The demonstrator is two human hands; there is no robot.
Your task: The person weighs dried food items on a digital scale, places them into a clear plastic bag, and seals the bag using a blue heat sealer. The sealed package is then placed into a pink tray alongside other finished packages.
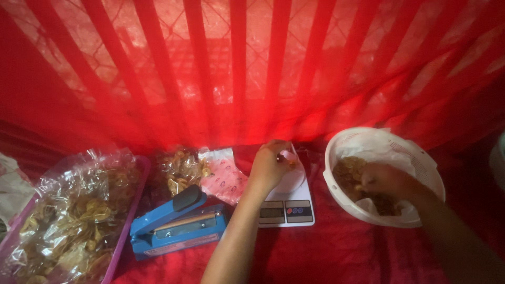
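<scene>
My left hand [269, 167] rests over a white kitchen scale [292, 203] and pinches the top of a small clear bag [288, 154] that stands on its platform. My right hand [384, 181] reaches into a white perforated basket [421, 158] lined with thin plastic, its fingers closed among golden-brown chips [348, 171]. The basket sits just to the right of the scale on a red cloth.
A blue heat sealer [176, 221] lies left of the scale. Behind it lie a stack of printed clear bags [226, 176] and a filled chip packet [176, 171]. A purple tray [126, 226] with several chip packets stands at the far left. A red curtain [236, 68] hangs behind.
</scene>
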